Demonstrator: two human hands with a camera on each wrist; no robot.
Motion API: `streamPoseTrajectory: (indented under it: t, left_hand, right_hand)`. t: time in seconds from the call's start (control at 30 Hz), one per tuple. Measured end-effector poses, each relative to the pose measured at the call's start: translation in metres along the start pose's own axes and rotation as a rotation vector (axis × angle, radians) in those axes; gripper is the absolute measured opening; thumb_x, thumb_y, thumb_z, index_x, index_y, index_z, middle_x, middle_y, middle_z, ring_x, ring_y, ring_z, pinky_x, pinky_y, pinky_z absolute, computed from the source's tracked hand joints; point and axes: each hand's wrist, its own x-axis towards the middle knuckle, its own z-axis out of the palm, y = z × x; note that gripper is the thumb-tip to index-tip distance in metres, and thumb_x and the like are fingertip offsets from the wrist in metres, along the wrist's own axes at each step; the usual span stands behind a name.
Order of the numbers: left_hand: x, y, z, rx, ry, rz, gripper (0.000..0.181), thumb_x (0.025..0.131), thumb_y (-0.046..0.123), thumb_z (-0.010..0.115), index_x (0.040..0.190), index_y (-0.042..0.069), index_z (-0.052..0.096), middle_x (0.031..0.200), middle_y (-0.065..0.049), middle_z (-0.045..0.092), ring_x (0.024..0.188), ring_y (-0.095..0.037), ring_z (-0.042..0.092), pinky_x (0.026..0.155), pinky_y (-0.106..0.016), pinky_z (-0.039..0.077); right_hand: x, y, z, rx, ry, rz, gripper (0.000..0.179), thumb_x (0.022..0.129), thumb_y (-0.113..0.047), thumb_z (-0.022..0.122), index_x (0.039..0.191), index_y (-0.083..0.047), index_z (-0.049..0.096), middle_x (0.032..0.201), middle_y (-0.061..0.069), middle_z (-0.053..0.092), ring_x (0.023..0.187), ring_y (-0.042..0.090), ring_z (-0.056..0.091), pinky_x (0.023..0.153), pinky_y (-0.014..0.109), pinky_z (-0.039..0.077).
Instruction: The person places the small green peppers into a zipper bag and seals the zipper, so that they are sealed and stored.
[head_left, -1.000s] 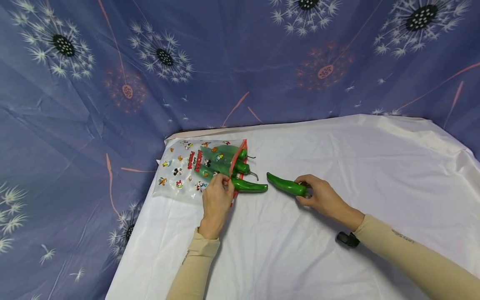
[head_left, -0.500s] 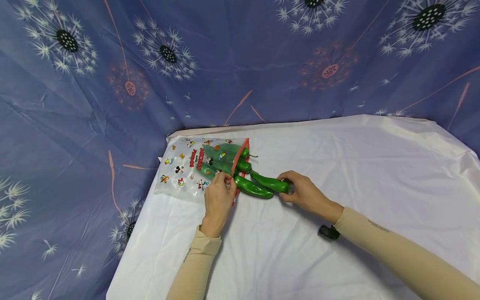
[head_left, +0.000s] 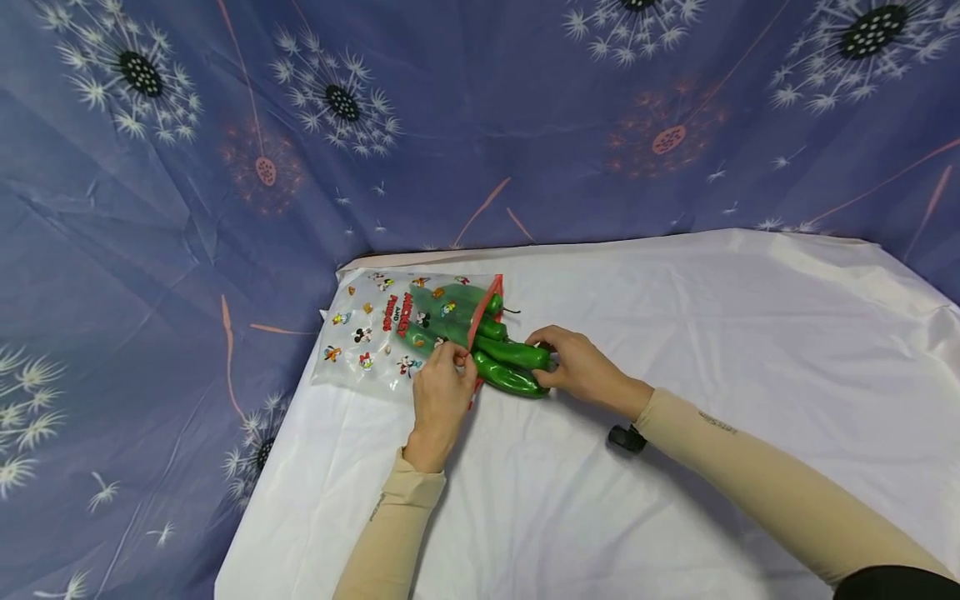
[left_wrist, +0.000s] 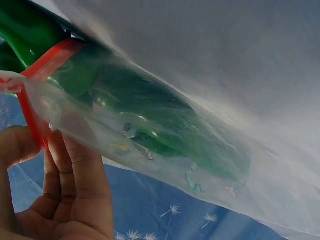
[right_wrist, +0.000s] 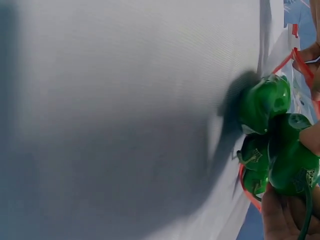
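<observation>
A clear zip bag (head_left: 367,371) with cartoon prints and a red zip edge lies on its side, mouth facing right. Thumb and fingers of my left hand (head_left: 442,396) pinch the red edge (left_wrist: 31,117), lifting the upper layer. My right hand (head_left: 588,371) grips a green chili pepper (head_left: 513,352) near its stem end, its tip inside the mouth. Just below, another pepper (head_left: 506,378) lies partly in the bag, its thick end sticking out. Two more peppers, an upper one (head_left: 494,304) and a middle one (head_left: 492,328), lie mostly inside, stem ends at the opening.
A white cloth (head_left: 712,333) covers the table, wrinkled along its right side. Behind and to the left hangs a blue curtain (head_left: 450,125) with a dandelion print. A small black device (head_left: 626,439) is at my right wrist.
My right hand has moved left with its pepper, bringing the tip into the bag's mouth. The lower pepper's outer end has swung downward. My left hand keeps its pinch.
</observation>
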Motion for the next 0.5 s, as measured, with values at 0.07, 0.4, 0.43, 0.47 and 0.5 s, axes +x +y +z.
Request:
streamPoseTrajectory:
  t: [0.07, 0.4, 0.43, 0.47, 0.5]
  left_hand:
    - [0.000, 0.000, 0.000, 0.000, 0.005, 0.004, 0.006, 0.086, 0.000, 0.073, 0.085, 0.002, 0.068, 0.078, -0.008, 0.068, 0.059, -0.025, 0.064, 0.052, -0.041, 0.053]
    - [0.001, 0.000, -0.001, -0.002, 0.001, -0.004, 0.007, 0.087, 0.000, 0.073, 0.084, 0.003, 0.067, 0.078, -0.008, 0.067, 0.059, -0.026, 0.064, 0.052, -0.041, 0.053]
    - [0.001, 0.001, -0.001, -0.001, 0.004, -0.006, 0.007, 0.086, 0.000, 0.073, 0.084, 0.003, 0.067, 0.078, -0.008, 0.067, 0.059, -0.026, 0.064, 0.052, -0.041, 0.053]
    - [0.001, 0.001, -0.001, 0.001, 0.004, -0.008, 0.007, 0.086, 0.000, 0.073, 0.084, 0.003, 0.067, 0.078, -0.008, 0.067, 0.059, -0.026, 0.064, 0.053, -0.042, 0.053]
    - [0.001, 0.001, -0.001, 0.002, 0.005, -0.008, 0.007, 0.086, -0.001, 0.073, 0.084, 0.003, 0.067, 0.078, -0.008, 0.067, 0.059, -0.026, 0.064, 0.052, -0.042, 0.053]
  right_hand:
    - [0.004, -0.002, -0.001, -0.011, -0.016, -0.004, 0.043, 0.086, -0.006, 0.077, 0.127, 0.001, 0.064, 0.126, 0.012, 0.066, 0.110, 0.028, 0.068, 0.091, 0.042, 0.055]
    - [0.011, 0.000, -0.010, -0.094, -0.054, 0.002, 0.043, 0.084, -0.005, 0.078, 0.125, 0.002, 0.066, 0.119, 0.012, 0.068, 0.094, 0.021, 0.064, 0.081, 0.037, 0.053]
    - [0.012, -0.001, -0.009, -0.093, -0.058, 0.001, 0.043, 0.084, -0.005, 0.078, 0.125, 0.003, 0.066, 0.119, 0.013, 0.068, 0.095, 0.021, 0.064, 0.082, 0.037, 0.053]
    - [0.014, -0.003, -0.009, -0.093, -0.063, 0.000, 0.044, 0.084, -0.006, 0.078, 0.125, 0.003, 0.066, 0.119, 0.013, 0.068, 0.096, 0.022, 0.064, 0.082, 0.037, 0.053]
    - [0.016, -0.004, -0.008, -0.095, -0.067, -0.003, 0.044, 0.084, -0.006, 0.078, 0.125, 0.003, 0.066, 0.119, 0.013, 0.068, 0.096, 0.022, 0.064, 0.083, 0.038, 0.053]
